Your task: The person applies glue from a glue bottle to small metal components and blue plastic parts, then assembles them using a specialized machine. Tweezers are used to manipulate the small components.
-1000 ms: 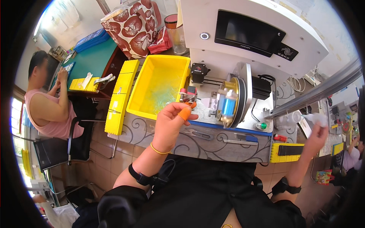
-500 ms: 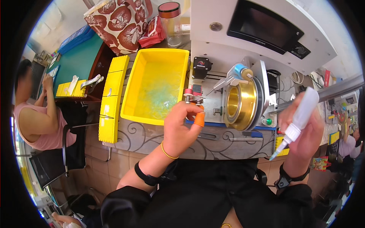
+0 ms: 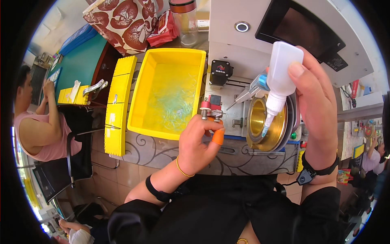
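Note:
My right hand (image 3: 319,95) grips a white squeeze bottle (image 3: 283,69) tipped nozzle down. Its narrow tip, bluish at the end, hangs in front of a gold-coloured wheel (image 3: 252,130) on the machine; whether it touches cannot be told. Curled fingers of my left hand (image 3: 199,140) close at the underside of a small red fixture (image 3: 206,105) with spring-loaded screws. An orange finger cot (image 3: 218,136) covers one fingertip; the exact contact is hidden. Between fixture and wheel slants a thin metal nozzle (image 3: 243,96) with a blue fitting behind the bottle.
Left of the machine stands a yellow tray (image 3: 136,93) holding clear greenish strands, beside yellow boxes (image 3: 115,110). A lidded glass jar (image 3: 186,26) and a patterned bag (image 3: 122,24) stand behind. A small motor (image 3: 220,73) sits at the machine's back. Another person (image 3: 40,126) sits at far left.
My right hand has brought the bottle leftward and up from the right side to the gold wheel. The round button on the machine now shows a lit ring. My left hand stays at the fixture.

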A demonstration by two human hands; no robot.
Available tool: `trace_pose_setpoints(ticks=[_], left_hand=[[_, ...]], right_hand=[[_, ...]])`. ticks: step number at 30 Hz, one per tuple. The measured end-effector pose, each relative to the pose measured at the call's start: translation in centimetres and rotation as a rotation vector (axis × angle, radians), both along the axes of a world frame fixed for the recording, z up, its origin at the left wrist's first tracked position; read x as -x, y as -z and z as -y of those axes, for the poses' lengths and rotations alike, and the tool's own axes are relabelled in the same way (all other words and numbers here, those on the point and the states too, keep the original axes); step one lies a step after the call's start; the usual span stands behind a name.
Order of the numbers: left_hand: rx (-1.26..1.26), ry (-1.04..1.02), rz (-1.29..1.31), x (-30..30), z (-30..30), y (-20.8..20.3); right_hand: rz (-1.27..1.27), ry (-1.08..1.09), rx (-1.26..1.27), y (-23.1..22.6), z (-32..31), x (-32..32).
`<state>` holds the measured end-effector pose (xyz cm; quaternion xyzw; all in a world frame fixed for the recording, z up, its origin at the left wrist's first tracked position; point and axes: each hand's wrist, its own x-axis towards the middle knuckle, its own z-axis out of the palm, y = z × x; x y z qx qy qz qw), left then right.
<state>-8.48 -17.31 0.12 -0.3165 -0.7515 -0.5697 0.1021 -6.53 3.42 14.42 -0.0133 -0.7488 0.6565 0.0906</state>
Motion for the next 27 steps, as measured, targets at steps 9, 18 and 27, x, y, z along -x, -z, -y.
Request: trace_pose_setpoints(ticks=[9,18,27], left_hand=[[-0.021,0.002,0.008,0.0,0.1,0.2],[-0.011,0.004,0.027,0.0,0.3,0.2],[-0.039,0.017,0.033,0.0,0.1,0.1]], right_hand=[[-0.002,0.085,-0.19,0.2,0.8,-2.4],[-0.451,0.161,-0.588,4.1,1.3,-3.0],[-0.513,0.17,-0.709,4.4,1.3,-2.7]])
